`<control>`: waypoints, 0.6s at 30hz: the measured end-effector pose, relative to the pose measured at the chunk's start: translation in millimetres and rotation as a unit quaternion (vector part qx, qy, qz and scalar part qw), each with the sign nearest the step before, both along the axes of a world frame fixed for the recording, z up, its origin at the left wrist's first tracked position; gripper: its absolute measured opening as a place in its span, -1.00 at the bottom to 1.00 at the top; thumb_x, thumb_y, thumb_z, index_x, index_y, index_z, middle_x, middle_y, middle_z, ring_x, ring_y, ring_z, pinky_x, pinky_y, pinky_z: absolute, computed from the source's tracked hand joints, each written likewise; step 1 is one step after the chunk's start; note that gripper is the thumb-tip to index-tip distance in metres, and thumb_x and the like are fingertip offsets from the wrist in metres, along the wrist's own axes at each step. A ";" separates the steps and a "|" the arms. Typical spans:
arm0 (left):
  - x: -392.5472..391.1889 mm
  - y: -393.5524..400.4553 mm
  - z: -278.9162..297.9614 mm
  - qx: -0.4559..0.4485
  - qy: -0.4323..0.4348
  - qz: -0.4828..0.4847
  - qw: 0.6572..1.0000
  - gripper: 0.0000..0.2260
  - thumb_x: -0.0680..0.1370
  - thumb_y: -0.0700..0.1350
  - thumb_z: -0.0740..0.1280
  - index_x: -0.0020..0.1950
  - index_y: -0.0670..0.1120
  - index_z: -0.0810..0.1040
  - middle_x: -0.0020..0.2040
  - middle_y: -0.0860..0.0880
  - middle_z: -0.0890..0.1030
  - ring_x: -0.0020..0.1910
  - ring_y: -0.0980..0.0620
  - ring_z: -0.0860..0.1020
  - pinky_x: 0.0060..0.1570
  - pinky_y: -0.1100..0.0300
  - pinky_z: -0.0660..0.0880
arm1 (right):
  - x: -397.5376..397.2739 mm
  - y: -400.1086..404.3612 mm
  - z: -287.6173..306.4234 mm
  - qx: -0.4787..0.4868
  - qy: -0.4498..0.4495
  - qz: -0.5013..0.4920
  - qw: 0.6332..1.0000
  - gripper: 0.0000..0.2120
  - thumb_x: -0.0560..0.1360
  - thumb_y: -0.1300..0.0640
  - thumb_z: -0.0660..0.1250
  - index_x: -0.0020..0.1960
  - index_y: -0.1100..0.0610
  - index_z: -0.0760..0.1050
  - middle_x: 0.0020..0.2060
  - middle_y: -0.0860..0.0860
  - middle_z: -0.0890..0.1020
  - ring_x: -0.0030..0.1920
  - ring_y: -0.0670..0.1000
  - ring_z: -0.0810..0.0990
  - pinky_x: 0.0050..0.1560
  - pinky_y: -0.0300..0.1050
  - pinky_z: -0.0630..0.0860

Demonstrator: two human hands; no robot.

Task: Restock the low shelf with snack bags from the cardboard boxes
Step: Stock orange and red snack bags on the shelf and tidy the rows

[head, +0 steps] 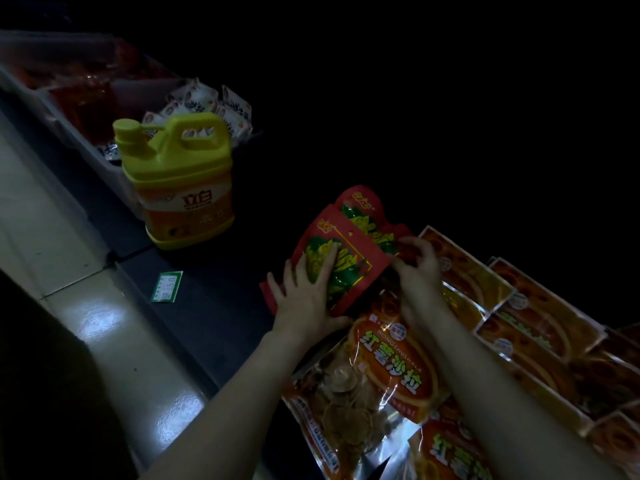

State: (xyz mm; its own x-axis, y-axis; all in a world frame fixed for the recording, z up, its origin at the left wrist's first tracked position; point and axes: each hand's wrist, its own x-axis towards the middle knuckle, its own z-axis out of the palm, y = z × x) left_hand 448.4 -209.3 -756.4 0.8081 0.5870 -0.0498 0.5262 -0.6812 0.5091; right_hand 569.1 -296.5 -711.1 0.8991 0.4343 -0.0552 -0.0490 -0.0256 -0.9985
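Head view, low dark shelf (207, 306): we record our left hand (304, 292) lying flat with straight, spread fingers on a glossy red snack bag printed with green and yellow (346, 251), while our right hand (417, 268) pinches that bag's right edge with curled fingers. Just below and to the right lie overlapping shiny orange snack bags with yellow lettering (391, 372); well to the left stand a yellow-green plastic detergent jug with handle (180, 178), a grey plastic tray of small white packets (207, 105), and a green price tag (168, 287) on the shelf edge
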 end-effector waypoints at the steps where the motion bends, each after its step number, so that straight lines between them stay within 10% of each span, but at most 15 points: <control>1: -2.6 0.5 -1.4 0.019 -0.009 0.006 1.000 0.00 0.38 0.26 0.38 0.33 0.32 -0.47 0.52 -0.13 -0.13 0.50 -0.23 -0.17 0.38 -0.30 -0.21 | -3.3 0.9 3.2 0.027 0.026 0.018 0.999 -0.79 0.53 0.40 0.22 0.04 0.11 0.39 -0.10 0.00 0.54 -0.15 -0.01 0.58 -0.30 -0.20 0.60; 7: -10.8 -1.3 -13.6 -0.022 -0.004 -0.035 0.999 -0.11 0.40 0.31 0.32 0.36 0.36 -0.39 0.50 -0.06 -0.38 0.47 -0.28 -0.31 0.37 -0.31 -0.19 | 17.0 4.1 3.1 -0.045 -0.033 -0.025 0.998 -0.74 0.56 0.39 0.15 0.05 0.10 0.48 -0.04 0.14 0.57 -0.19 0.03 0.59 -0.31 -0.20 0.58; 11: -10.5 -2.1 -17.3 -0.021 0.056 -0.060 0.996 -0.18 0.44 0.35 0.22 0.40 0.34 -0.37 0.48 -0.10 -0.43 0.44 -0.33 -0.34 0.37 -0.34 -0.18 | 24.2 -6.7 -9.3 -0.138 -0.097 0.035 0.985 -0.85 0.51 0.06 0.33 0.03 -0.17 0.52 0.21 0.19 0.47 0.15 0.19 0.53 0.14 0.15 0.53; 18: -27.0 -11.5 -25.8 0.011 0.047 -0.013 0.999 -0.37 0.56 0.24 0.11 0.42 0.34 -0.30 0.53 -0.15 -0.15 0.42 -0.25 0.02 0.33 -0.12 0.18 | 16.7 -25.0 -19.9 -0.270 -0.223 0.047 0.935 -0.22 0.39 0.16 0.46 0.50 0.13 0.14 0.38 0.18 0.19 0.41 0.18 0.25 0.35 0.15 0.35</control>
